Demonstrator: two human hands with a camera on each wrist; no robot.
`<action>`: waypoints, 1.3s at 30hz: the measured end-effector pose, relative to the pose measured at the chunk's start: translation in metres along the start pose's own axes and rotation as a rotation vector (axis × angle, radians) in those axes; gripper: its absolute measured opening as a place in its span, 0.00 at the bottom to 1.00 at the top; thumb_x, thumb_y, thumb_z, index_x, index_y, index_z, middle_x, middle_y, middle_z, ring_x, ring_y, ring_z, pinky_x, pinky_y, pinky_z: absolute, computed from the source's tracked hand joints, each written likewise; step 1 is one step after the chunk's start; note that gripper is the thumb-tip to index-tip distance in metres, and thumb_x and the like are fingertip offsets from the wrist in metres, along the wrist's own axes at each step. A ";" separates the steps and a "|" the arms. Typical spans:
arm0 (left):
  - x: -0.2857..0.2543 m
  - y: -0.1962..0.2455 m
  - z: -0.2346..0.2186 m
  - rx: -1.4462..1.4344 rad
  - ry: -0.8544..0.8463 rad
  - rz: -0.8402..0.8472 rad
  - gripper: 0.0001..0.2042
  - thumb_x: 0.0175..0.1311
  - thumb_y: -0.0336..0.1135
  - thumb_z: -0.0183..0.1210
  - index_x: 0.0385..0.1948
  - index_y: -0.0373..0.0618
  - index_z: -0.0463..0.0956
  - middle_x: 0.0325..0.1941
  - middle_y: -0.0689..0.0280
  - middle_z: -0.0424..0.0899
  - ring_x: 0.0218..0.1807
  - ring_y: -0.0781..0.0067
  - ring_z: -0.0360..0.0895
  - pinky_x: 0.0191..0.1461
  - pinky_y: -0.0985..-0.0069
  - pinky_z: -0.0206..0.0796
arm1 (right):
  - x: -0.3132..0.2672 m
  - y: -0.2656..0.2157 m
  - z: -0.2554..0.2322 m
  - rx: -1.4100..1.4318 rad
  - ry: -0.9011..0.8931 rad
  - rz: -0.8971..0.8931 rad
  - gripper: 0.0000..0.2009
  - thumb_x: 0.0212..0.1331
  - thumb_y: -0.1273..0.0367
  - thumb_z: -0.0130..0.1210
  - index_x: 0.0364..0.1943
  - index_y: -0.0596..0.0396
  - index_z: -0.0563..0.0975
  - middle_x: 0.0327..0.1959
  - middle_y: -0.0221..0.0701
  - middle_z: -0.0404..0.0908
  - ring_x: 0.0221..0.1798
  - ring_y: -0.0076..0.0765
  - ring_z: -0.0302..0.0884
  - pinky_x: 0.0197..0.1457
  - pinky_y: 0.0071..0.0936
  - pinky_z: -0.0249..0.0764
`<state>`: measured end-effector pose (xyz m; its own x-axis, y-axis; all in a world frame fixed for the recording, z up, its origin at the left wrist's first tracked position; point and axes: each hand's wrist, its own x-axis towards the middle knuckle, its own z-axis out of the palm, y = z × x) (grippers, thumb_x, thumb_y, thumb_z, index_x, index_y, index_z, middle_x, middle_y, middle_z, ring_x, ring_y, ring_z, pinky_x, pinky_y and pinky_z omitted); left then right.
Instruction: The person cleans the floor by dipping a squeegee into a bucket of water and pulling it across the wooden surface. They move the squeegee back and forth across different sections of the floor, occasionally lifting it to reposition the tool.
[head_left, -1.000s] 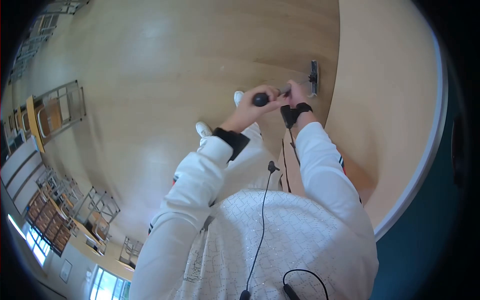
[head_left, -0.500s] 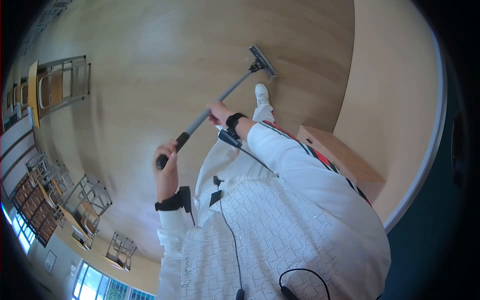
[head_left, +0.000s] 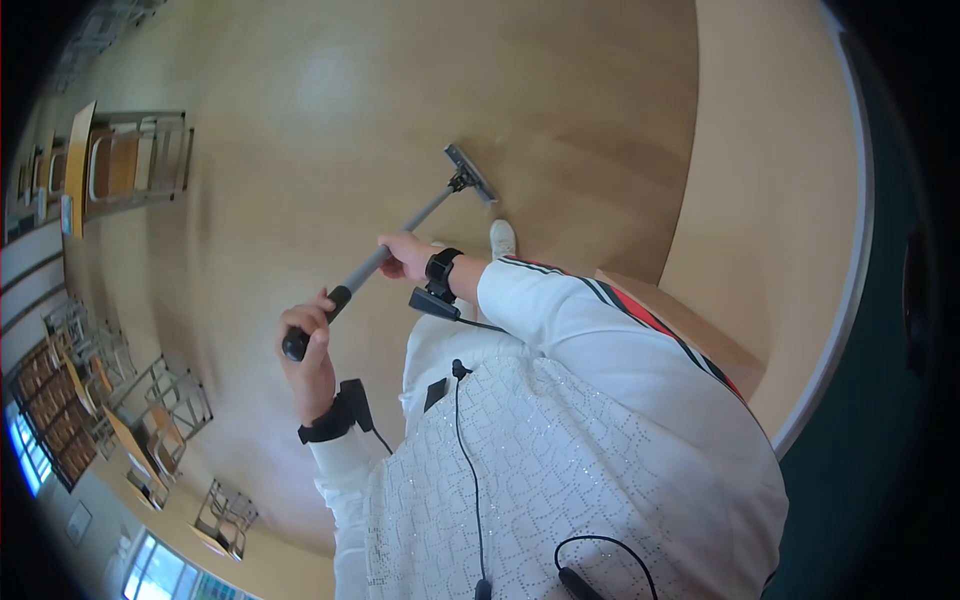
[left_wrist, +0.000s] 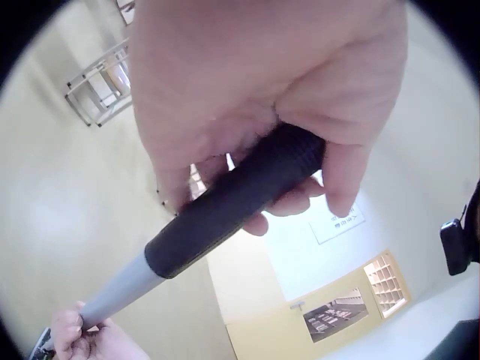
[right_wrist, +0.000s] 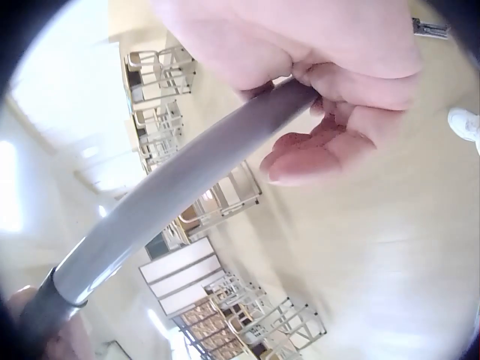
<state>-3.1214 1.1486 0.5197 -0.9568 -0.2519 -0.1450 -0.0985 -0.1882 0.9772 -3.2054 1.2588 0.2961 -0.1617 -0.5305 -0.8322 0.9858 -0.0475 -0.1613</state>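
Observation:
A long grey pole [head_left: 428, 208] slants across the head view, with a flat, narrow head [head_left: 471, 173] on the wooden floor. My left hand [head_left: 308, 352] grips the black handle at its upper end; in the left wrist view, fingers and thumb curl round this black handle [left_wrist: 232, 202]. Further down, my right hand [head_left: 405, 257] holds the grey part of the pole. The right wrist view shows the grey tube [right_wrist: 165, 187] passing into the curled right hand [right_wrist: 330, 97]. The lower end of the pole is hidden there.
Desks and chairs [head_left: 125, 165] stand along the left side. A light wooden surface [head_left: 760, 200] with a pale rim curves along the right. A white shoe [head_left: 502, 238] is on the floor close to the flat head. A cable hangs over the white top.
Over the last second both hands and the pole have swung left, and the hands are now further apart. Since half a second ago, the flat head has moved left and nearer the body.

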 end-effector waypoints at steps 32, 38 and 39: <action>0.276 -0.124 0.512 0.065 -1.505 -0.131 0.12 0.53 0.27 0.59 0.18 0.41 0.63 0.21 0.71 0.69 0.29 0.82 0.64 0.35 0.81 0.58 | -0.148 -0.166 -0.465 -0.188 0.940 -1.374 0.05 0.51 0.69 0.46 0.22 0.51 0.65 0.18 0.24 0.65 0.22 0.24 0.66 0.23 0.23 0.67; 0.389 -0.125 0.556 0.107 -1.358 -0.358 0.08 0.52 0.26 0.59 0.20 0.43 0.67 0.23 0.72 0.72 0.28 0.82 0.67 0.35 0.82 0.60 | -0.119 -0.280 -0.490 1.276 0.127 -0.916 0.05 0.52 0.68 0.43 0.24 0.53 0.66 0.22 0.30 0.68 0.25 0.30 0.68 0.27 0.26 0.70; 0.408 -0.116 0.565 0.170 -1.348 -0.333 0.08 0.53 0.26 0.59 0.21 0.43 0.67 0.24 0.71 0.73 0.30 0.82 0.68 0.37 0.82 0.61 | -0.131 -0.307 -0.475 1.287 0.131 -0.921 0.05 0.52 0.68 0.43 0.24 0.53 0.66 0.22 0.30 0.68 0.25 0.30 0.68 0.27 0.26 0.70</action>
<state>-3.6548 1.6036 0.4344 -0.3957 0.8948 -0.2070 -0.3092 0.0825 0.9474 -3.5089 1.7454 0.2027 -0.6357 0.1531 -0.7566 -0.0794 -0.9879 -0.1331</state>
